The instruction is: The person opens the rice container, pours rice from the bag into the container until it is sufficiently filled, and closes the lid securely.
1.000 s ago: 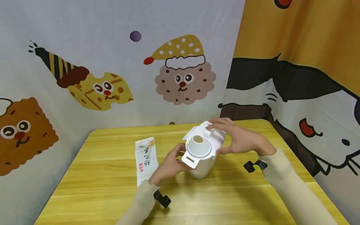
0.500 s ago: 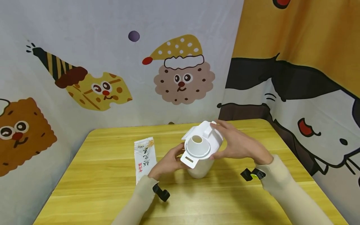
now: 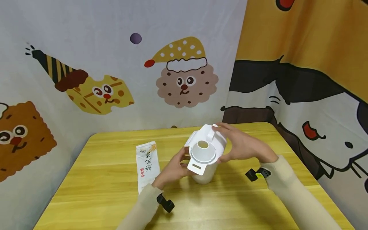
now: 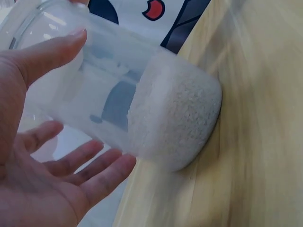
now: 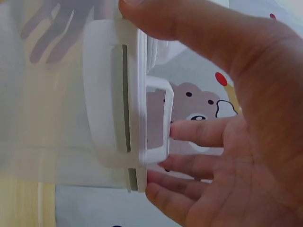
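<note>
A tall see-through plastic rice container (image 4: 104, 75) stands on the table, with white rice (image 4: 175, 109) in its bottom part. Over its mouth lies a white lid (image 3: 217, 143) bearing a round cup-like spout cap (image 3: 203, 152) and a slotted tab. My left hand (image 3: 175, 167) cups the container's side, thumb across the wall and fingers on the opposite side. My right hand (image 3: 242, 143) spans the lid, its thumb at the near edge and fingertips at the far edge, by a raised loop (image 5: 163, 118). The lid hides much of the container in the head view.
A white paper-like packet (image 3: 148, 164) with black and red lettering lies left of my left hand. The yellow wood-grain table (image 3: 95, 179) meets a cartoon-printed curtain (image 3: 115, 64) behind and to the right.
The lid has turned slightly and lies more squarely over the container's top. My right hand has shifted a little left with it. My left hand stays at the container's side.
</note>
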A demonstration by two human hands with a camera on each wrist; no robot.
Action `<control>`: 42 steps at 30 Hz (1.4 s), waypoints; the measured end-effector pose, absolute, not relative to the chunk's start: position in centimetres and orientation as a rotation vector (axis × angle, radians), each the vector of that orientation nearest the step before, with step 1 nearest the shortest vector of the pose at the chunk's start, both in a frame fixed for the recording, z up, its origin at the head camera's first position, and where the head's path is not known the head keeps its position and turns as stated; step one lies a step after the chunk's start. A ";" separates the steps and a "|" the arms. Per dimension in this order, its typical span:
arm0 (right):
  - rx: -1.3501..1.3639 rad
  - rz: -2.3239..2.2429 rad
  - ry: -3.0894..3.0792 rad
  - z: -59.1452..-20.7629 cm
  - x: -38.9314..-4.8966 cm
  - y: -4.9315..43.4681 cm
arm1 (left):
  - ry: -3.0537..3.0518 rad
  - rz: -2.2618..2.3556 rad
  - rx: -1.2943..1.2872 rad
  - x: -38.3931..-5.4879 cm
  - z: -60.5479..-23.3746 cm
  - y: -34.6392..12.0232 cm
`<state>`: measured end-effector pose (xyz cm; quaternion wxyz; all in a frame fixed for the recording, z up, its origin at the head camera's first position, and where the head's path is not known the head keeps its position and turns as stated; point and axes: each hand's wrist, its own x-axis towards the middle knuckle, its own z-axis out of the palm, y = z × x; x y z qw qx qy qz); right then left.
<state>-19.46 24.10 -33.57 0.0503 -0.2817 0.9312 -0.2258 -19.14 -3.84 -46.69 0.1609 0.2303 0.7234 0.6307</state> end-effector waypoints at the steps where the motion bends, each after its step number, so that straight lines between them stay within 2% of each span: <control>1: -0.873 -0.694 2.822 -33.6 -19.6 24.1 | 2.088 1.799 0.653 -19.0 -46.7 -3.7; 16: -1.100 -0.802 2.625 -33.5 -21.6 24.4 | 2.230 1.873 0.513 -16.4 -46.3 -2.0; 26: -0.989 -0.705 2.713 -33.0 -20.6 23.6 | 2.120 1.794 0.552 -17.8 -46.4 -4.1; 42: -0.924 -0.658 2.762 -33.5 -19.2 23.8 | 1.991 1.798 0.736 -20.1 -46.5 -3.8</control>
